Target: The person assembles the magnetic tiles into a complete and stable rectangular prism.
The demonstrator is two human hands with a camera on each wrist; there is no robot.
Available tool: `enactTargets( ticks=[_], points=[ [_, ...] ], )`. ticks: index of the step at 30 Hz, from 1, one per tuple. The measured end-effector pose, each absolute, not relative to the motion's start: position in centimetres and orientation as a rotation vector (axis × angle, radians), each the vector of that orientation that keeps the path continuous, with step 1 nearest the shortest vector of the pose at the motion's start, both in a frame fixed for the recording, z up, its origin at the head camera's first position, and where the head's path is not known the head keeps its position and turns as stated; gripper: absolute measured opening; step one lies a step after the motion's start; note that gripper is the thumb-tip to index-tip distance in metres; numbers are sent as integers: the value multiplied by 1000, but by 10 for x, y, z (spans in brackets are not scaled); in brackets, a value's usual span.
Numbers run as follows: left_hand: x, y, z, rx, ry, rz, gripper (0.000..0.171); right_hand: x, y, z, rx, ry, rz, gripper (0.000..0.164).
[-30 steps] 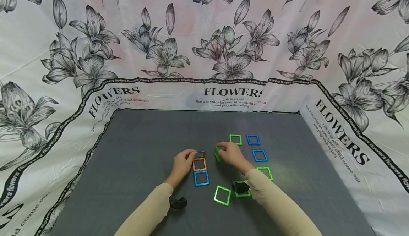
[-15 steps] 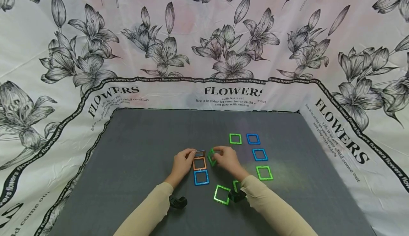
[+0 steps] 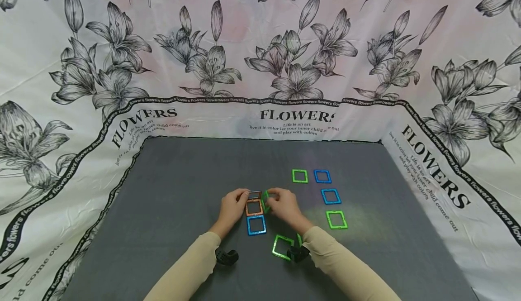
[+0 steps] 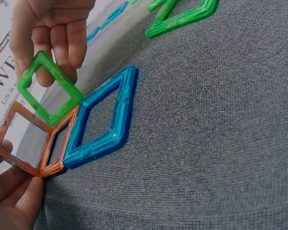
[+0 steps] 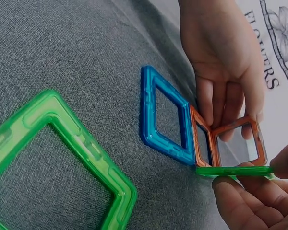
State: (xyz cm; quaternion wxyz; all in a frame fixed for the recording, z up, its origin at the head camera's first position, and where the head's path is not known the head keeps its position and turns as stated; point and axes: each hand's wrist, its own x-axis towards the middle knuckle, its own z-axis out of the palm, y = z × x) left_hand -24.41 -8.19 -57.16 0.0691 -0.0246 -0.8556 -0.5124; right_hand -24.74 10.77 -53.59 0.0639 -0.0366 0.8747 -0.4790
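Note:
My left hand (image 3: 233,208) pinches an orange square magnetic tile (image 5: 262,143) that stands upright on the far edge of a flat orange tile (image 3: 247,208). Joined to the near side of that flat one lies a blue tile (image 3: 257,233). From the other side, my right hand (image 3: 286,207) holds a green magnetic tile (image 4: 62,77) upright between thumb and fingers. Its lower edge appears to meet the right side of the flat orange tile. In the right wrist view the green tile is seen edge-on, so its face is hidden there.
Farther right on the grey table (image 3: 183,169) lie green (image 3: 300,170) and blue (image 3: 332,203) tiles. Nearer, a green tile (image 3: 274,245) lies beside another green tile (image 3: 299,240) mostly covered by my right sleeve. Flower-printed cloth (image 3: 228,124) borders the table.
My right hand has brought the green tile leftward, from apart to against the orange tiles' right side. The left hand has kept its hold on the upright orange tile.

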Motion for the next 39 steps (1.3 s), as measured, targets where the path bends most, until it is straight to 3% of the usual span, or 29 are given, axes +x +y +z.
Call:
enactTargets(
  ticks=[39],
  points=[
    [-246,-79,-569,-65,-2590,-1502,28,-248,96,-537,-155,2691,-1376,37]
  ],
)
